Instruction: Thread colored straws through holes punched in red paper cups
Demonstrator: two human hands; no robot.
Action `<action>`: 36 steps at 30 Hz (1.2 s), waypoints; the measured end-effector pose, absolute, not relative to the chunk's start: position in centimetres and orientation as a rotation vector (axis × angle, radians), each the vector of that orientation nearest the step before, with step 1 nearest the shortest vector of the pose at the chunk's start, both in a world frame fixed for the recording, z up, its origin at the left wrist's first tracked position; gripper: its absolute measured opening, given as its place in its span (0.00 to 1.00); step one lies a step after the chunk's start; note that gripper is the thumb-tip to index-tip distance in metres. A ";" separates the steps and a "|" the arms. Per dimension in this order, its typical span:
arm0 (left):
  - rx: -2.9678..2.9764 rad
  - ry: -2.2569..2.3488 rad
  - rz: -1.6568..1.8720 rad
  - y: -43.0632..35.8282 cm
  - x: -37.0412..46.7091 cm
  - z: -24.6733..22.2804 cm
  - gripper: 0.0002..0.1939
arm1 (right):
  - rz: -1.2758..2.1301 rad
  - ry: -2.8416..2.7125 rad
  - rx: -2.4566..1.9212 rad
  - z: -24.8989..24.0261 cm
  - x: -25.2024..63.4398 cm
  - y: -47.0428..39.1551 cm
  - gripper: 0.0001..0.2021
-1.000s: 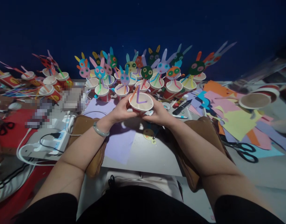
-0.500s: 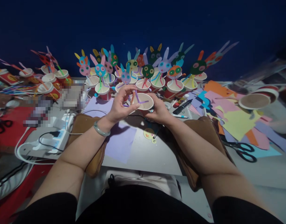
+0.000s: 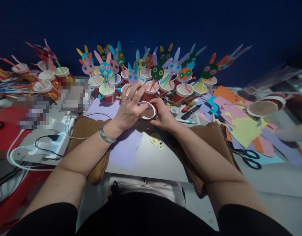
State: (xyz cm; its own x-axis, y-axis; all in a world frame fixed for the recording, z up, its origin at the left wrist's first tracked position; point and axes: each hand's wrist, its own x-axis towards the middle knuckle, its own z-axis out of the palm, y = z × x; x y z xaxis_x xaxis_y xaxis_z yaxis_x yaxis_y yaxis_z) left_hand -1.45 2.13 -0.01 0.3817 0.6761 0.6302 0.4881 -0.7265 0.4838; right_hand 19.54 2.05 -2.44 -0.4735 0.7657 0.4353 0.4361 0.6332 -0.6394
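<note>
A paper cup (image 3: 149,114) with a white rim and red outside is tilted with its mouth toward me. My right hand (image 3: 163,114) is wrapped around the cup's right side, thumb near the rim. My left hand (image 3: 130,108) is at the cup's left edge. Its index finger reaches over the mouth, and the other fingers are raised and spread. The left thumb is mostly hidden, and the purple pipe cleaner seen earlier in the cup is out of sight behind this hand. Below lie a yellow paper face (image 3: 156,139) and a lilac paper sheet (image 3: 126,149).
Rows of cups with paper rabbit heads (image 3: 175,66) stand along the back. Paper scraps (image 3: 247,127), black-handled scissors (image 3: 251,160) and stacked cups (image 3: 263,108) are at right. Brown cushions (image 3: 210,147) lie under both forearms. A power strip (image 3: 59,141) with cables lies at left.
The cup has tilted and now shows more of its red side. My left fingers have lifted and spread, with the index finger over the mouth. The purple pipe cleaner no longer shows.
</note>
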 end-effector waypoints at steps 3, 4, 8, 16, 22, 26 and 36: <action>2.446 1.038 1.234 2.2 -1.4 -0.2 0.11 | 0.593 -2.148 -0.929 -2.4 19.3 1.8 0.31; 2.447 1.035 1.221 2.1 -1.4 -0.3 0.12 | 0.593 -2.152 -0.929 -2.5 19.2 1.8 0.31; 2.447 1.019 1.198 2.1 -1.5 -0.3 0.11 | 0.580 -2.159 -0.940 -2.6 19.2 1.7 0.31; 2.377 0.934 1.219 2.6 -1.8 0.3 0.11 | 0.582 -2.152 -0.882 -2.1 19.9 2.1 0.35; 2.321 0.949 1.306 2.4 -1.8 1.0 0.14 | 0.558 -2.147 -0.846 -1.8 20.1 2.1 0.33; 2.324 0.949 1.281 2.1 -1.6 1.3 0.18 | 0.536 -2.162 -0.873 -2.1 20.0 1.9 0.34; 2.471 0.933 1.150 1.1 -1.2 1.8 0.07 | 0.531 -2.181 -0.851 -2.1 19.9 1.8 0.32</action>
State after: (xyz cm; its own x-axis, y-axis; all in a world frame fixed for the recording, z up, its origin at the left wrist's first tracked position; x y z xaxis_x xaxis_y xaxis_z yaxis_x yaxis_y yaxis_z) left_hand -1.17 1.11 1.77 0.4807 0.6491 0.5896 0.4432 -0.7600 0.4753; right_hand 19.91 1.78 -2.06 -0.5193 0.7089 0.4773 0.4104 0.6968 -0.5883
